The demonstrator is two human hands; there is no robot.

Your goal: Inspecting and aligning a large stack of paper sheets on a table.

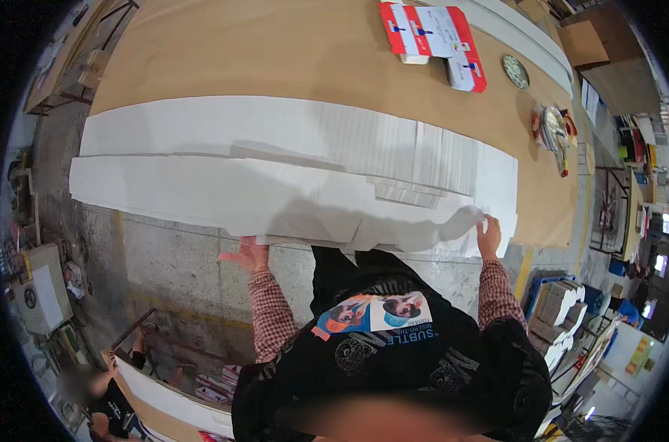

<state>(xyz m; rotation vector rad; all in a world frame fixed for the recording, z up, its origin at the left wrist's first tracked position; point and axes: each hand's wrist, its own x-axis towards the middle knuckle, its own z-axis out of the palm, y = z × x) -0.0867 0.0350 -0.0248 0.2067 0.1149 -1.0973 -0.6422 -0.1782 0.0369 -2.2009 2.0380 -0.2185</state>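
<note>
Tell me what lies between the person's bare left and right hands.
The head view shows the near edge of flat, white, paper-like sheets between left hand and right hand.

Along the worktable's (pixel 261 51) near edge lie two rows of sheets, the near row (pixel 165 180) lapping the far row (pixel 194 125). Behind their right part sits a carton (pixel 430 31); right of it (close to the right edge), a round disc (pixel 516 71), with a bundle (pixel 551 132) before that.
</note>
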